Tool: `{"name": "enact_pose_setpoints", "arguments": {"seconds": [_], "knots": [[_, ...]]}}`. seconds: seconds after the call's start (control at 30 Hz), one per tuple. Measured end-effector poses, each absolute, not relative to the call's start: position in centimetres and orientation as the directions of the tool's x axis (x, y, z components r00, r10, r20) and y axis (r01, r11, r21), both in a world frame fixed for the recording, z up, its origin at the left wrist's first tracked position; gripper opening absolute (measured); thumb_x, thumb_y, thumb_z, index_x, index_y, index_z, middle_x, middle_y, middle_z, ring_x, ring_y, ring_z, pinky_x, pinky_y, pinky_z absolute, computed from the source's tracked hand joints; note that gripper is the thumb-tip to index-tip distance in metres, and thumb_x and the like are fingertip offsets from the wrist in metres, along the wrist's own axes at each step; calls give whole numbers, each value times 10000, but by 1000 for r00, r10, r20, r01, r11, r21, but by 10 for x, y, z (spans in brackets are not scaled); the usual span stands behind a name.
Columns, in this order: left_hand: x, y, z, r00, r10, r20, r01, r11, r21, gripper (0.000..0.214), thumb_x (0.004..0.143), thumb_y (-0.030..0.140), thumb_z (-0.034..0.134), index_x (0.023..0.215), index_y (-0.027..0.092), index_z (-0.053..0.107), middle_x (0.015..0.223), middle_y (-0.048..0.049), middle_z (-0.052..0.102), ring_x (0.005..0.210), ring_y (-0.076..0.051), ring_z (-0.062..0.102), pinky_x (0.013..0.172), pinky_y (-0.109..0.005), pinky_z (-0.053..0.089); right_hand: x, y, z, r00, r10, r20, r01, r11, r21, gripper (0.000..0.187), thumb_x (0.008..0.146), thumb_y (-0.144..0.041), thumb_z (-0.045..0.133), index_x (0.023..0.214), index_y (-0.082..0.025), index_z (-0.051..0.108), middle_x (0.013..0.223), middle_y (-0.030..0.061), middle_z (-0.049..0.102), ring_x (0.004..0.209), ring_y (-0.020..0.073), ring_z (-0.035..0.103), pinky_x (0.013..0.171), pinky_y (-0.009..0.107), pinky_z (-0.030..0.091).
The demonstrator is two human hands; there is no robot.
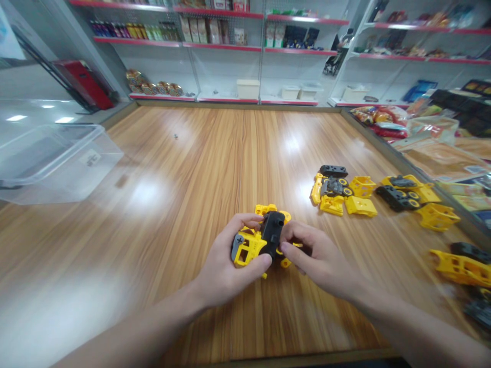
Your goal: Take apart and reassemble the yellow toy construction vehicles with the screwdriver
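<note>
Close to the table's near edge, a yellow and black toy construction vehicle is held up between both hands, its black part facing me. My left hand wraps round its left side, with the thumb across the lower end of the black part. On that side shows a yellow frame with a grey cross-headed piece. My right hand is closed at the toy's right side, thumb and fingers pressed against it. Whatever lies between those fingertips is partly hidden. Other yellow bits show behind and below the black part.
Toy parts in yellow and black lie in groups to the right, with a yellow arm piece nearer me. A clear plastic bin stands at the left. A tiny object sits far back. Shelves line the wall.
</note>
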State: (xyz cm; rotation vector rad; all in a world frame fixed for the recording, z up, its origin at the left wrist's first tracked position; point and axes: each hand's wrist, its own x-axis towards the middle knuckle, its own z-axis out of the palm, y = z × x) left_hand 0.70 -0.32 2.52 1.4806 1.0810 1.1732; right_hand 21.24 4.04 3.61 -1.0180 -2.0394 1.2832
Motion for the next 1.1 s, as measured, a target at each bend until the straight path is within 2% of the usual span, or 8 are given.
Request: {"name": "enact_pose_setpoints", "arguments": {"seconds": [0.17,0.33,0.7,1.1], "knots": [[4,3,21,93,990,110,38,-114,993,454,809,323,682,1212,220,499,1131,-78,617,964,-212,630,803,-341,515,215,48,31,-520,854,19,423,277,-863,160,934,-246,511,801,-169,555,772,16,576,714,143,547,586,260,412],[4,6,18,62,995,73,-34,-71,997,449,807,338,695,1193,206,510,1098,-80,633,921,-201,638,772,-327,528,217,54,29,-469,881,67,569,359,-740,147,909,-228,529,783,-170,575,771,23,585,704,155,546,598,281,388],[2,7,17,40,998,58,-74,-55,996,449,798,325,709,1189,218,515,1094,-66,626,919,-199,632,750,-308,522,217,55,20,-506,855,111,707,485,-515,112,868,-170,535,767,-168,584,797,49,614,700,166,558,588,280,355],[2,6,16,40,998,50,-62,-48,997,435,808,343,708,1185,233,522,1078,-55,609,933,-210,624,760,-314,517,218,56,13,-540,835,106,695,513,-504,183,900,-156,519,922,-180,699,864,52,666,796,182,624,684,279,433]]}}
